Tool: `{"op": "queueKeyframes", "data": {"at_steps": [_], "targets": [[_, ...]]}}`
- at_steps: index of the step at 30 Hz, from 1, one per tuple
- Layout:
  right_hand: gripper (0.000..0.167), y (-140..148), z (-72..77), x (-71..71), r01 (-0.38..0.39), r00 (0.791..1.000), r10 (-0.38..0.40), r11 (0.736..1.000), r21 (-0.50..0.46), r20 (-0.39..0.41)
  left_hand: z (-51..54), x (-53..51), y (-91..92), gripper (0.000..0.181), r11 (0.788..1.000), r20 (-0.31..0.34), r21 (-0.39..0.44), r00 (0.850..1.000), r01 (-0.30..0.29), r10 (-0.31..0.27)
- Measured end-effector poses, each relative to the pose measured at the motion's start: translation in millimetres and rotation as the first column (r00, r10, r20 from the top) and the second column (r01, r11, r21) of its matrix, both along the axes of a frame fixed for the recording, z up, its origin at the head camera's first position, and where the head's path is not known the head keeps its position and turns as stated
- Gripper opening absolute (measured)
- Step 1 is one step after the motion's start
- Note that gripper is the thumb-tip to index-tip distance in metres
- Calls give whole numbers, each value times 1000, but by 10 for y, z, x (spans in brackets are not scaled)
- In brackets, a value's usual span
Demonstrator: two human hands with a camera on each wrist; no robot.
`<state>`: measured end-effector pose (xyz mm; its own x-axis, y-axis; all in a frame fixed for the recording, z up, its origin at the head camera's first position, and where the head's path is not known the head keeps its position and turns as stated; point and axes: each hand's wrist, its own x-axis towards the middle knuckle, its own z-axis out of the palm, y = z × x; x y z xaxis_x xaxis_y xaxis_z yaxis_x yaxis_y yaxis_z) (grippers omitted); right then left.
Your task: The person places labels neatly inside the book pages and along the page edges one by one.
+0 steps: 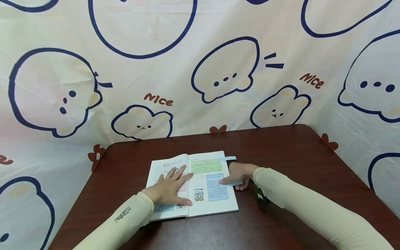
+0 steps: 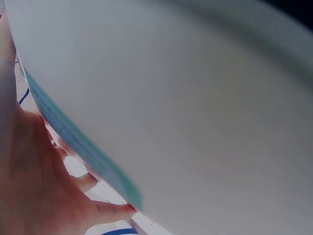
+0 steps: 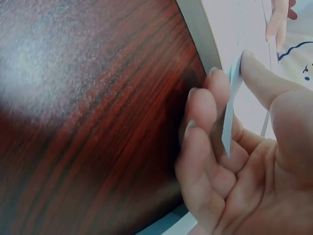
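Pale cloth printed with navy-outlined cartoon animals and the word "Nice" in brown hangs behind and beside a dark reddish-brown wooden table (image 1: pixel 275 149). On the table, in front of a person seen only by two arms in cream sleeves (image 1: pixel 312 208), a book (image 1: pixel 200 182) lies open. Its left page carries a large pink "10" near the top; its right page has a green text box (image 1: pixel 206 166) above a blue text box (image 1: pixel 217 191), with a small colour picture (image 1: pixel 199 195) to the left of the blue one. The person's left hand (image 1: pixel 170 189) rests on the left page, fingers spread wide, thumb reaching to the centre fold; it grips nothing. At the book's right edge, the right hand (image 1: pixel 239 175) pinches a pale blue strip (image 3: pixel 228 117), thumb on one side and curled fingers on the other, the thumb tip over the blue text box. Another pale blue strip, the upper tab (image 1: pixel 229 158), sticks out past the page's top right corner, just beyond that hand. In the left wrist view, a blurred page fills most of the space beside the palm.
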<state>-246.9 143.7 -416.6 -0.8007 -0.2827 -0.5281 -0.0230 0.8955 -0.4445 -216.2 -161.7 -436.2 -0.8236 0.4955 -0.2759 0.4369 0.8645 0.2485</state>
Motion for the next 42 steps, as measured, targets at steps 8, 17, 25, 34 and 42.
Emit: {"op": "queueKeyframes", "data": {"at_steps": [8, 17, 25, 34, 42], "targets": [[48, 123, 21, -26, -55, 995, 63, 992, -110, 73, 4, 11, 11, 104, 1000, 7, -1, 1000, 0, 0], [34, 209, 33, -52, -75, 985, 101, 981, -180, 142, -2, 19, 20, 103, 1000, 9, -12, 1000, -5, 5], [43, 62, 4, 46, -38, 999, 38, 999, -27, -23, -3, 13, 20, 104, 1000, 4, -12, 1000, -3, 3], [46, 65, 46, 70, -62, 998, 60, 997, -50, -35, 10, -5, 15, 104, 1000, 2, -21, 1000, -9, 9], [41, 132, 62, -1, -112, 992, 119, 986, -123, 49, 14, -5, 17, 104, 1000, 4, -23, 1000, -10, 10]]}}
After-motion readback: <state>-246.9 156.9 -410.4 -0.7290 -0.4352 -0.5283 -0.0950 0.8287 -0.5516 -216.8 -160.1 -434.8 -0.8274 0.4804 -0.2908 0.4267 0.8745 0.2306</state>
